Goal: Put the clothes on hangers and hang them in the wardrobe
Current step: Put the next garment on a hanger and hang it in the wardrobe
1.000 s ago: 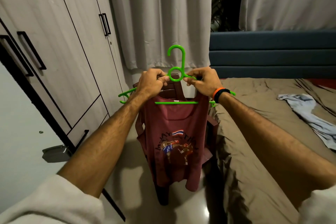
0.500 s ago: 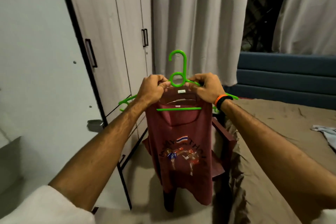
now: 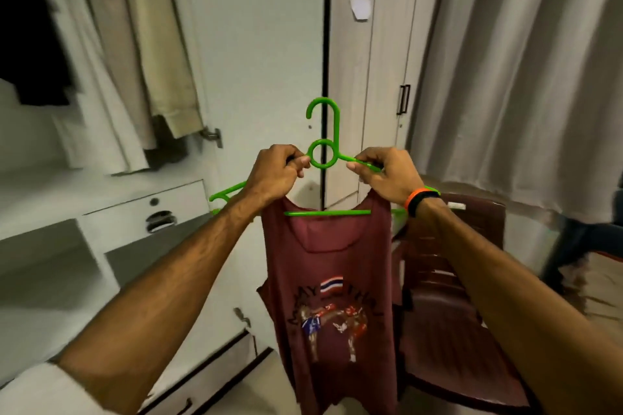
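Both hands, left hand (image 3: 274,175) and right hand (image 3: 387,175), pinch the green hanger (image 3: 322,153) at its shoulders; the maroon tank top (image 3: 330,286) hangs limp and light, likely to slip, so grip by the stiff neck ring.

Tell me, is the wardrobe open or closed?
Open. The wardrobe shows clothes hanging inside, and its door stands swung out.

hanger (image 3: 322,154): green | tank top (image 3: 332,296): maroon, fighter print | wristband (image 3: 416,200): orange-black
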